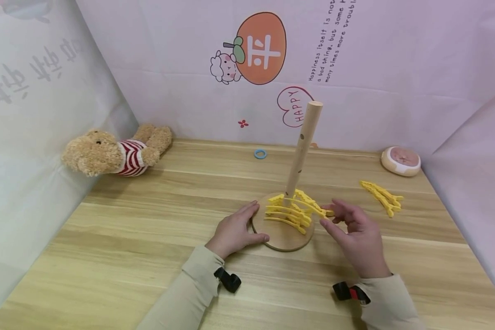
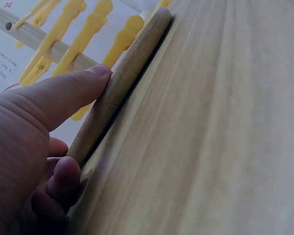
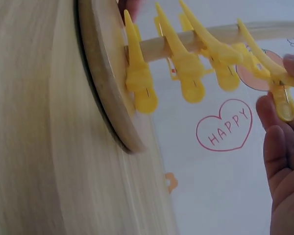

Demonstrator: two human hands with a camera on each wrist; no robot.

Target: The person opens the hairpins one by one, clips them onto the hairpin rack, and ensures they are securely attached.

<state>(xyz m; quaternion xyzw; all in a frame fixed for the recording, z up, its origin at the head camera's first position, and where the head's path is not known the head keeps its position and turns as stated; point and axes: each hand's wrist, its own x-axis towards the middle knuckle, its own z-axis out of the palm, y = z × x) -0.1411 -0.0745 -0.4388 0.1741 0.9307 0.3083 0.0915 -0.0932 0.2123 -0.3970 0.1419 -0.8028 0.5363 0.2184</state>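
Note:
A wooden pole (image 1: 301, 156) with small holes rises from a round wooden base (image 1: 283, 242). Several yellow plastic clips (image 3: 186, 73) are clamped along the pole's lower part, one above another. My left hand (image 1: 234, 233) holds the base at its left rim, thumb (image 2: 83, 85) on the edge nearest me and fingers spread along the far side. With thumb and fingertips, my right hand (image 1: 359, 236) pinches the handle end of the topmost yellow clip (image 3: 259, 61), whose long arms reach across the pole in the right wrist view.
Loose yellow clips (image 1: 381, 197) lie on the table to the right. Behind them sits a small round-cornered device (image 1: 401, 161). At the back are a blue ring (image 1: 260, 154) and, on the left, a teddy bear (image 1: 117, 152) in a striped top. Printed cloth walls surround the wooden table (image 1: 148, 256).

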